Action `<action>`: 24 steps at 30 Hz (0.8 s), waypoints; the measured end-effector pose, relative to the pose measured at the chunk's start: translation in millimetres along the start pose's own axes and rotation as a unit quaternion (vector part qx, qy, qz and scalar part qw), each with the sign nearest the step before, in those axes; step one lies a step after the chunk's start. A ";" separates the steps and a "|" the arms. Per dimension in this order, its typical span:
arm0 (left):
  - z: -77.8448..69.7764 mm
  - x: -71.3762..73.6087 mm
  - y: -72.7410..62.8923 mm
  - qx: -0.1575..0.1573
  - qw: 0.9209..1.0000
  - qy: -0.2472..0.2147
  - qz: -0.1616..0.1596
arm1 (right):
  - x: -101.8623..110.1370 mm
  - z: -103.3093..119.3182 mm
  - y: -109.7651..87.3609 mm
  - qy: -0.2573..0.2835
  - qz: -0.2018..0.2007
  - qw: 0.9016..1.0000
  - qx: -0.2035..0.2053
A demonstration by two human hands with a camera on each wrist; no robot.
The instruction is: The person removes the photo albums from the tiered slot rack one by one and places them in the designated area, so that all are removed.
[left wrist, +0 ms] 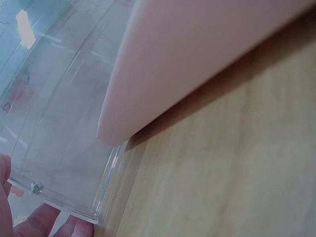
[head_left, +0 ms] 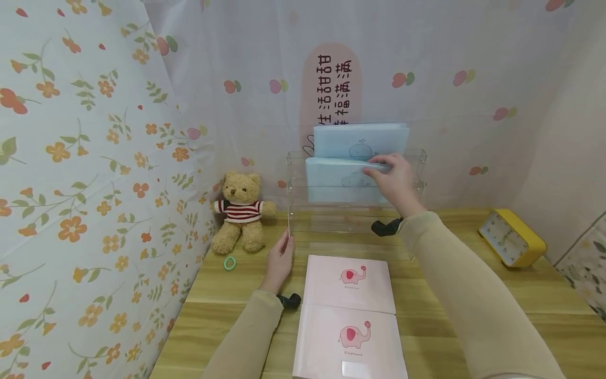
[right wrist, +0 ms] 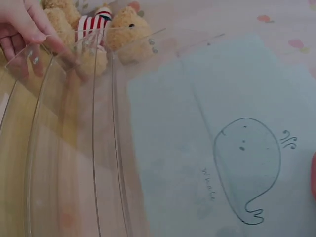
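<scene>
The near pale-blue rectangular whale-printed book point(head_left: 326, 173), in the clear acrylic tiered rack point(head_left: 331, 220), is pinched at its top right by the right hand point(head_left: 396, 179); the rack's left side is gripped by the left hand point(head_left: 279, 260).

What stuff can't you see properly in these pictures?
- Clock, head view: too small and blurred to read the time.
- Wall writing, head view: its lower end is hidden behind the rear blue book.
- Front blue book, head view: its top right corner is behind the right hand.
- Left hand, left wrist view: partly cut off by the picture's edge.
</scene>
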State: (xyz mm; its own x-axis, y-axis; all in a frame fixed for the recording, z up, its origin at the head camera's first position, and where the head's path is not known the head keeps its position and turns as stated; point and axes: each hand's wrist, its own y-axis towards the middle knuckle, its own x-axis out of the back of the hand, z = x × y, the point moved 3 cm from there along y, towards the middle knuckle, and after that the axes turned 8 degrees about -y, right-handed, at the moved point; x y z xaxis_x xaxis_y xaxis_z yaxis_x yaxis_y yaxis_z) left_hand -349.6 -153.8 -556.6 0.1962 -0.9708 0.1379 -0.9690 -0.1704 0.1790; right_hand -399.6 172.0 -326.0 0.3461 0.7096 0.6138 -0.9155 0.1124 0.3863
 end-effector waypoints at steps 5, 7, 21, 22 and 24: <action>2.4 -2.1 -0.1 -0.003 1.000 -0.002 0.002 | 5.5 2.8 -6.5 0.050 -0.072 0.996 0.017; 1.5 -2.3 -0.2 -0.004 1.000 -0.004 0.002 | 10.7 6.5 -10.0 0.069 -0.100 0.992 0.030; -1.2 -0.7 -0.1 -0.002 1.000 -0.011 0.006 | 83.5 0.7 -60.4 0.143 -0.269 0.951 0.046; -1.9 -0.5 -0.2 -0.004 1.000 -0.011 0.006 | 87.6 -3.9 -65.4 0.139 -0.279 0.949 0.037; -2.7 -0.4 -0.9 -0.005 1.000 -0.011 0.006 | 94.3 -13.9 -75.8 0.134 -0.296 0.946 0.010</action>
State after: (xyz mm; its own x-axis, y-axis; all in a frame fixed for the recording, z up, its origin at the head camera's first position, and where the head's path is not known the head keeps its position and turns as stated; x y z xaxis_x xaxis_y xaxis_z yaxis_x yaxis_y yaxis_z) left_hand -348.4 -152.8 -554.1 0.1816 -0.9762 0.1185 -0.9697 -0.1577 0.1867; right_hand -300.4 240.0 -307.0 0.7298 0.6775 0.0915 -0.5734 0.5335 0.6217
